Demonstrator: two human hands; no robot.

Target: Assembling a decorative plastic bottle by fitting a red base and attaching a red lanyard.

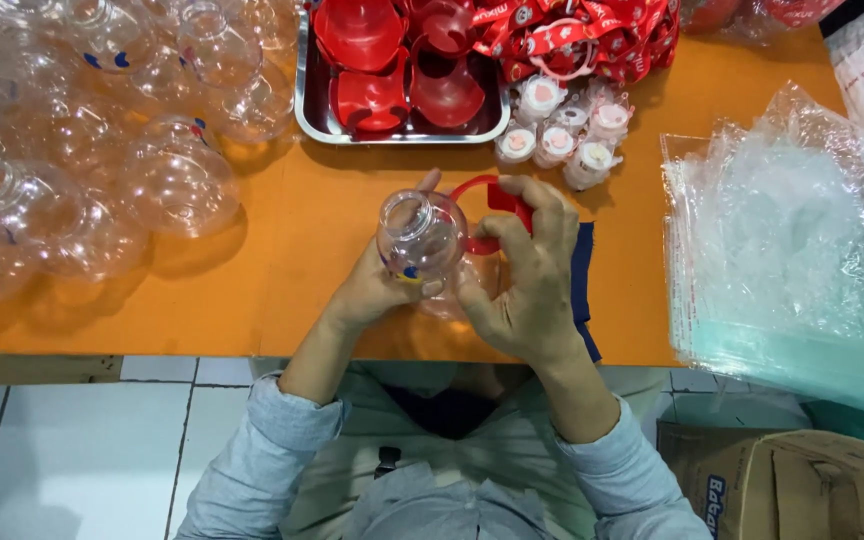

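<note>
A clear plastic bottle [420,236] is held above the orange table [282,270] in the closed left hand [372,290], while a red handle ring [492,205] is gripped by the right hand [527,280], so fitting seems in hand and careful alignment at the neck is probably required.

Counts from above:
- Two hands [452,285], one clear bottle [420,235] and one red handle [497,200] between them.
- One steel tray [302,90] of red parts (four or so visible).
- Six small capped pieces [562,135].
- One stack of plastic bags [782,260].
- Loose clear bottles [177,180] at left: a dozen at least, overlapping, exact count unclear.
</note>
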